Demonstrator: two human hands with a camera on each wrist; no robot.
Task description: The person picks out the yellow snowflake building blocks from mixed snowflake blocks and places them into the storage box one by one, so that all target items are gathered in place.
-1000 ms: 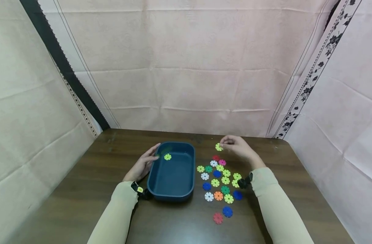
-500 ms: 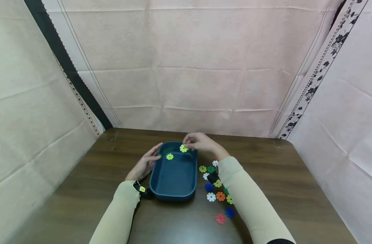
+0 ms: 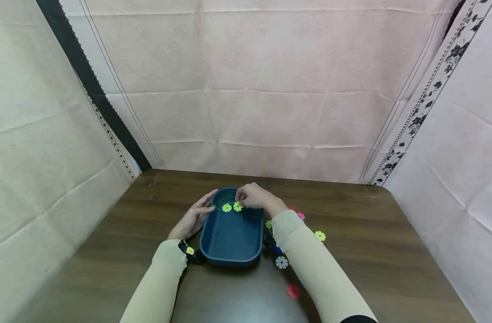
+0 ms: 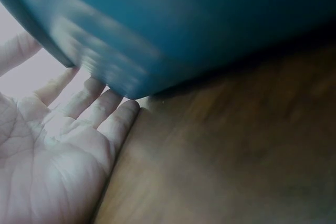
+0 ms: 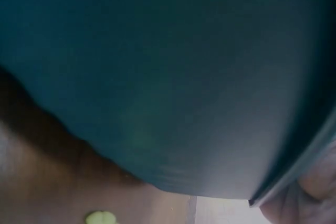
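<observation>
A dark blue tray [image 3: 231,237] stands on the table, with one yellow-green flower disc [image 3: 227,207] lying inside near its far left. My left hand [image 3: 192,219] holds the tray's left side, thumb over the rim; in the left wrist view the fingers of this hand [image 4: 63,145] lie against the outer wall. Inside the tray's far end, my right hand [image 3: 257,197] pinches a second yellow-green disc [image 3: 237,206] just right of the first. The right wrist view shows mostly the tray's wall [image 5: 157,77], with part of the hand at the lower right edge.
Several discs lie right of the tray, partly hidden under my right forearm: a white one [image 3: 281,262], a red one [image 3: 293,291], a yellow-green one [image 3: 320,236] and a pink one [image 3: 301,216]. Pale cloth [image 3: 262,89] hangs behind the brown table [image 3: 104,269].
My right hand has carried a yellow-green disc leftward from the table's far right part into the tray, then lower and closer to the other disc. My left hand stays at the tray.
</observation>
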